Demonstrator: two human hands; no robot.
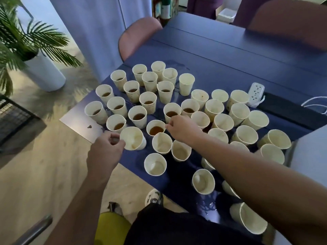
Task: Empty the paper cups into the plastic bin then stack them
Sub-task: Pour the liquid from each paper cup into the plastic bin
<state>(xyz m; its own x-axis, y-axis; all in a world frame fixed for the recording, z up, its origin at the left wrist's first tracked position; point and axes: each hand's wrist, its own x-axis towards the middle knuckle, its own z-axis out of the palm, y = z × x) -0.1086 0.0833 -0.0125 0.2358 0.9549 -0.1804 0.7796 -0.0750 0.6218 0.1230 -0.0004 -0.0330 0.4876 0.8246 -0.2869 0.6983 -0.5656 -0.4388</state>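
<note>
Navy tabletop (221, 55) w/ wet patches, potted palm (26, 41) at 10 o'clock. We see left hand (104, 149) pinching empty cup (132, 138); right hand (182, 128) grasp unclear, can't tell.

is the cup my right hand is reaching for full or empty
Not empty. The cup by your right hand stands upright with brown liquid in its bottom; how full it is cannot be told.

Both forearms (265, 174) are bare, with no sleeves, watch or rings in sight. Black shorts (168, 227) cover the lap. One foot wears a white shoe (153, 196) with dark markings and dark laces.
</note>
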